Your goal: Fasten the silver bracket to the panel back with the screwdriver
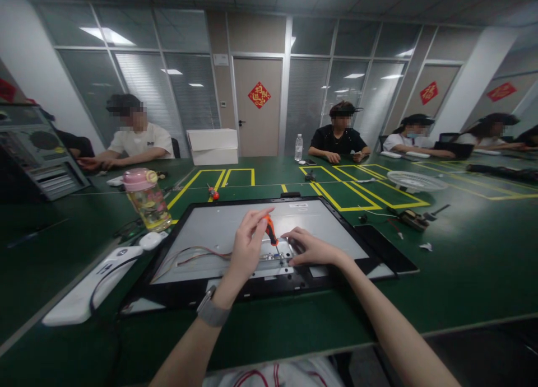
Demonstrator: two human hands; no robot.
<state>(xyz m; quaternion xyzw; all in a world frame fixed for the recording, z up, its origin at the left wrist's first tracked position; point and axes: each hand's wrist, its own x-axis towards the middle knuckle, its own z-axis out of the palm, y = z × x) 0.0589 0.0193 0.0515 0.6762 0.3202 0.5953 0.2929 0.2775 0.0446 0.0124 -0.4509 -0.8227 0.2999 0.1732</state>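
Note:
An orange-and-black screwdriver (272, 230) stands tilted over a flat display panel (227, 222), its tip down at a small metal bracket with connectors (275, 257). My left hand (247, 244) is closed on the upper part of its handle, the index finger stretched past the top. My right hand (310, 247) rests just right of the tip, thumb and fingers apart and bent down at the bracket. Whether those fingertips press on the bracket is hard to see. Thin wires (202, 251) run left from the bracket across the panel's grey back.
A white power strip (94, 286) and a pink-lidded bottle (147, 199) stand left of the panel. A black slab (386, 250) lies at its right edge. Beyond are a small red-and-black tool (213, 193), a white round grille (414, 181) and several seated people.

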